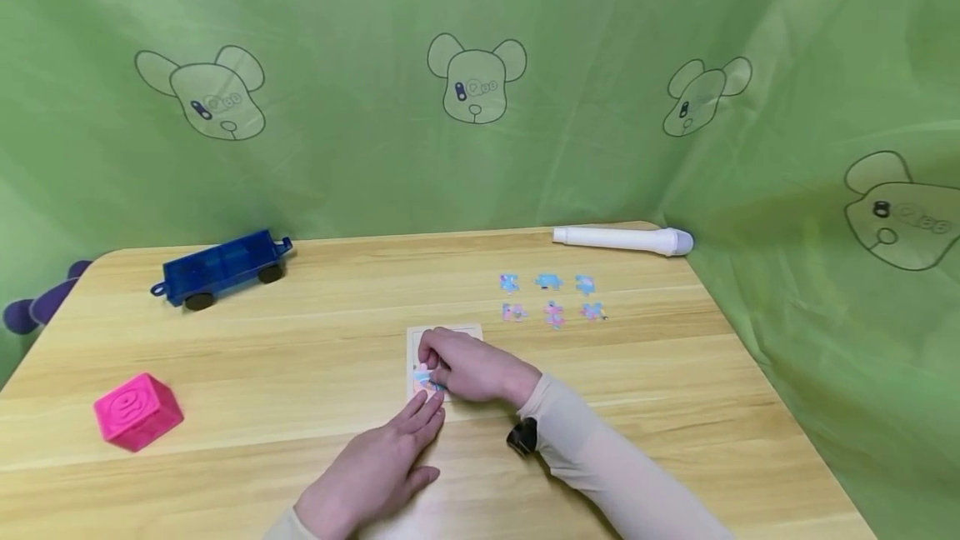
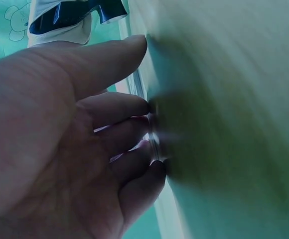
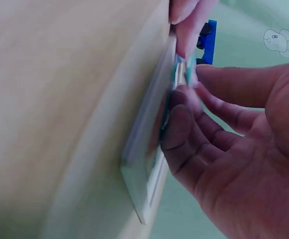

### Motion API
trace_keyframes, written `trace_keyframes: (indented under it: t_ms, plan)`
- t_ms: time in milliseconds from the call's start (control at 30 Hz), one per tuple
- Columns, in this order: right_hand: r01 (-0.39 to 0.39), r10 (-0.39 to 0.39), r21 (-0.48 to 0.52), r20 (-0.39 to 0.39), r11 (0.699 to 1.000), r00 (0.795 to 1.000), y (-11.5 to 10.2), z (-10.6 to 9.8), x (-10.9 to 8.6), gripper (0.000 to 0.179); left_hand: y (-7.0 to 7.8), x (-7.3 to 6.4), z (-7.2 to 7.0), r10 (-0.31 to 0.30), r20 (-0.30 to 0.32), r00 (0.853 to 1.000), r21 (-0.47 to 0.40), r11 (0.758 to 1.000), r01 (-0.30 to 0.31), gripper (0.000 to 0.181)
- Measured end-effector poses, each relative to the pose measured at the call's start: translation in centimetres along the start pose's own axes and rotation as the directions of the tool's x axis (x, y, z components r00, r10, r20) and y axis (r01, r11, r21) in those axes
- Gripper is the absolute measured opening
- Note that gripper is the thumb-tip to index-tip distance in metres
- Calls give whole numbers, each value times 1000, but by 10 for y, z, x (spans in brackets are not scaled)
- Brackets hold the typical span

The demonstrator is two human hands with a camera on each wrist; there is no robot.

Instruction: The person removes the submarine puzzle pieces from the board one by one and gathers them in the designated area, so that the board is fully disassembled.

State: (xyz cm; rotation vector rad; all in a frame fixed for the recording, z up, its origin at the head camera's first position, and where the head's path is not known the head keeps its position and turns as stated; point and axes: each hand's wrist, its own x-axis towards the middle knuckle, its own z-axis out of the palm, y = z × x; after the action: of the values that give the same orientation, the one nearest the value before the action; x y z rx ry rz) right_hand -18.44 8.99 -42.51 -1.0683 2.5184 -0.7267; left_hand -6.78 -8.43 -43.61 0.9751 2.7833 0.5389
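Observation:
A small jigsaw tray with a pale frame (image 1: 411, 350) lies at the middle of the table, with colourful pieces (image 1: 422, 378) in its near left corner. Over it, my right hand (image 1: 480, 369) pinches a puzzle piece (image 3: 191, 72) between thumb and fingers, tilted up from the tray in the right wrist view. The right hand hides much of the tray in the head view. My left hand (image 1: 375, 465) rests at the tray's near edge, fingers extended and fingertips touching it, thumb out to the side.
Several loose puzzle pieces (image 1: 554, 313) lie in two rows right of the tray. Behind them is a white toy microphone (image 1: 615, 240). A blue toy wagon (image 1: 225, 267) stands at the back left, and a pink block (image 1: 137, 412) sits at the left. Green curtain surrounds the table.

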Motion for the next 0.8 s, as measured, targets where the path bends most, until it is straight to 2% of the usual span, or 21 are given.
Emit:
trace_keyframes:
  t_ms: [200,400,600,800]
  plan:
    - [-7,9,74,-31,997,999,1,1,3,14,-1,0,-1,1,10,1000,-11,1000,-1,63]
    - [-29,34,68,-74,997,997,1,-2,4,10,-1,0,-2,9,12,1000,-16,1000,-9,62]
    - [-50,65,128,-119,990,991,5,-17,-5,8,-2,-1,-2,8,26,1000,-26,1000,-7,65]
    - [-59,94,207,-164,977,982,22,-36,-22,11,-3,-2,-1,6,29,1000,-53,999,-4,67]
